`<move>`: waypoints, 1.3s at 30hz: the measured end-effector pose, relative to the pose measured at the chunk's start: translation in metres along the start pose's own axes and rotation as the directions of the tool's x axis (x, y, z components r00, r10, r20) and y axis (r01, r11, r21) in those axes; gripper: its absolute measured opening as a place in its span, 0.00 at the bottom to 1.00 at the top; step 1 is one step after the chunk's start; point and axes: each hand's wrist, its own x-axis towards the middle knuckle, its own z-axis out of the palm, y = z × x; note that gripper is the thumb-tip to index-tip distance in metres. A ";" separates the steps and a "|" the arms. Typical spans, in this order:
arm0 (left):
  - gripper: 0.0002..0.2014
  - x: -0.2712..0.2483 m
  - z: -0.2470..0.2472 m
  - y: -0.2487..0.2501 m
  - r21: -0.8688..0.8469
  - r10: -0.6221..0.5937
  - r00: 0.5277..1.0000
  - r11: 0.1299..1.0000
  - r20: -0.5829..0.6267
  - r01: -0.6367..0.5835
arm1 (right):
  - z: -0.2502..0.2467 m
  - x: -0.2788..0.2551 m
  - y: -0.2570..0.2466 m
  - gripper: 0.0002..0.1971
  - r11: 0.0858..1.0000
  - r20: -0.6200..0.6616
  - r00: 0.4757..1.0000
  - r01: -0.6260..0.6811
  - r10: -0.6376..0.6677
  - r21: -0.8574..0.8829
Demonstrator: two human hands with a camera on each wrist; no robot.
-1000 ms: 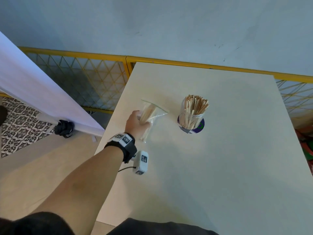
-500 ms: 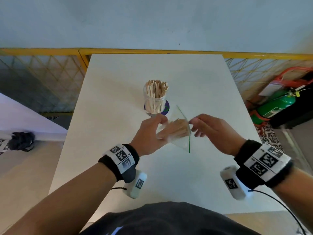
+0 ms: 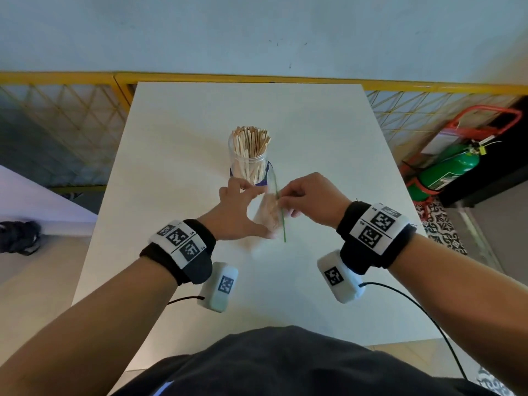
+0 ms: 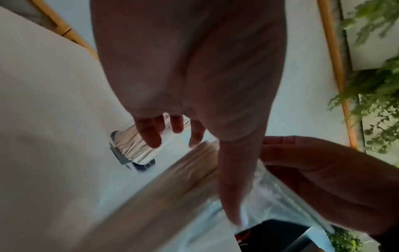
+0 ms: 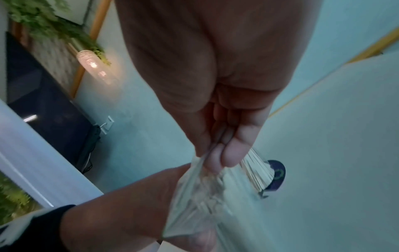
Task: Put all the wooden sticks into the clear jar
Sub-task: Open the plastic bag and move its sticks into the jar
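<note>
A clear jar (image 3: 249, 164) full of upright wooden sticks stands mid-table on a dark blue disc (image 3: 268, 178). Just in front of it, both hands hold up a clear plastic bag (image 3: 271, 212) of wooden sticks with a green zip strip. My left hand (image 3: 234, 215) grips the bag's left side between thumb and fingers. My right hand (image 3: 303, 195) pinches the bag's zip edge. The left wrist view shows the thumb (image 4: 233, 179) lying along the bag (image 4: 172, 179), with the jar (image 4: 134, 145) behind. In the right wrist view, the fingertips (image 5: 224, 153) pinch the plastic (image 5: 205, 196).
The white table (image 3: 314, 132) is bare around the jar. A yellow mesh fence (image 3: 71, 110) runs behind and beside it. A green cylinder in a red frame (image 3: 448, 170) stands on the floor at right. A white board (image 3: 28, 201) leans at left.
The left hand brought the bag from left of the jar to just in front of it. The right hand came in and pinched the zip edge; the bag now stands more upright.
</note>
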 end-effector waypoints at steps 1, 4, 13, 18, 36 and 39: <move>0.51 0.001 -0.003 0.003 -0.008 0.008 0.998 1.000 0.057 -0.007 | 0.003 0.002 0.001 0.03 0.998 0.010 1.000 -0.010 0.010 0.059; 0.32 -0.001 -0.007 0.014 -0.295 0.110 0.974 0.954 0.196 -0.049 | 0.009 0.006 0.003 0.02 0.973 0.014 0.999 -0.052 0.051 0.224; 0.11 -0.009 -0.006 0.033 -0.679 -0.077 0.994 0.726 0.082 0.112 | 0.021 0.005 0.011 0.03 0.931 -0.012 0.998 -0.060 0.068 0.361; 0.13 -0.010 -0.007 0.024 -0.754 -0.048 0.999 0.656 0.018 0.045 | 0.021 0.006 0.009 0.04 0.877 0.062 0.998 -0.055 0.028 0.477; 0.10 -0.005 -0.038 0.010 -0.089 0.077 0.939 0.990 -0.336 -0.113 | 0.000 0.019 0.011 0.17 0.945 -0.244 0.927 0.229 -0.285 -0.233; 0.10 -0.005 -0.029 0.011 -0.246 0.030 0.956 0.963 -0.293 -0.106 | -0.001 0.022 0.004 0.13 0.983 -0.192 0.979 0.040 -0.074 -0.176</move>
